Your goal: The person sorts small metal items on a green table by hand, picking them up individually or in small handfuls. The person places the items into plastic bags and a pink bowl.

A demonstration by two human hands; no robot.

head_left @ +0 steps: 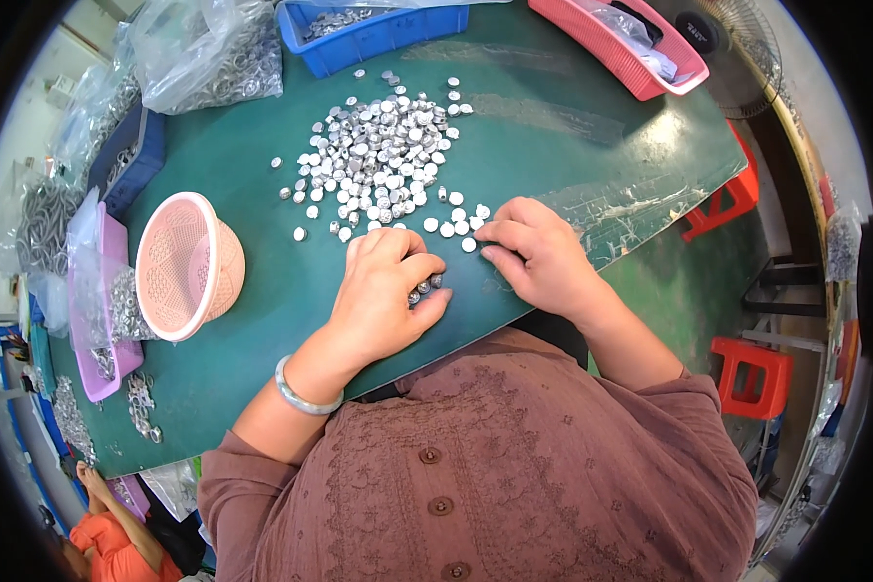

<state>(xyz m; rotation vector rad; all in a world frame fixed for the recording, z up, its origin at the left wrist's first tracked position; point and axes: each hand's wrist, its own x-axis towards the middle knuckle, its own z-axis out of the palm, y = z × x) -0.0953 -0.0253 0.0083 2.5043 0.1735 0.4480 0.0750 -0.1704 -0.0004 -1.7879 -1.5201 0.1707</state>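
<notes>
A pile of small round silver metal pieces [383,145], many with flat pale tops, spreads over the green table [291,291]. At the pile's near side my left hand [378,286] is curled, with several of the dark-sided metal pieces [425,287] gathered between its fingers and thumb. A jade-like bangle [306,390] circles that wrist. My right hand [538,247] is bent into a pinch at the pile's right edge, beside a few loose discs [468,244]. Whatever lies between its fingertips is too small to make out.
A pink woven basket [207,272] stands left of my left hand. Farther off are a blue bin [378,37], a pink tray [640,73] and clear bags of metal parts [209,58]. A lilac tray [112,320] lies far left. Red stools [752,376] stand right; another person [116,538] sits lower left.
</notes>
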